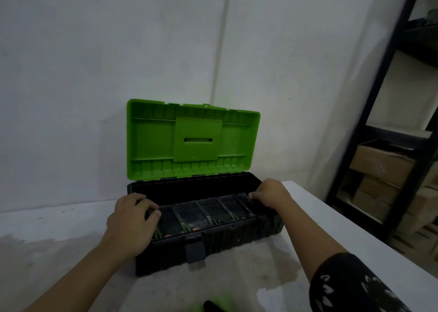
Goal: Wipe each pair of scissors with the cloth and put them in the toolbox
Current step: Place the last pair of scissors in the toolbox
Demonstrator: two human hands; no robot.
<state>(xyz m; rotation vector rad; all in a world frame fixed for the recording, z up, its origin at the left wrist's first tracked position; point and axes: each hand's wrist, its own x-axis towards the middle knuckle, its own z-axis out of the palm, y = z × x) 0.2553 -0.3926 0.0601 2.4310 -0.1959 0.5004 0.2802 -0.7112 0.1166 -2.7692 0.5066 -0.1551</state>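
Observation:
The toolbox [237, 238] stands on the table with its black base facing me and its green lid [193, 138] raised against the wall. Several pairs of scissors [183, 225] with green and orange handles lie side by side inside, blades pointing away from me. My left hand [131, 221] curls over the box's left end, fingers inside the rim. At the right end, my right hand [270, 196] grips in the same way. A blurred green and black shape [214, 304] at the bottom edge may be the cloth; I cannot tell.
The white table [59, 228] has damp grey stains near me, and its right edge [355, 231] runs diagonally. A black metal shelf [369, 112] with cardboard boxes [381, 164] stands to the right. A plain wall rises right behind the toolbox.

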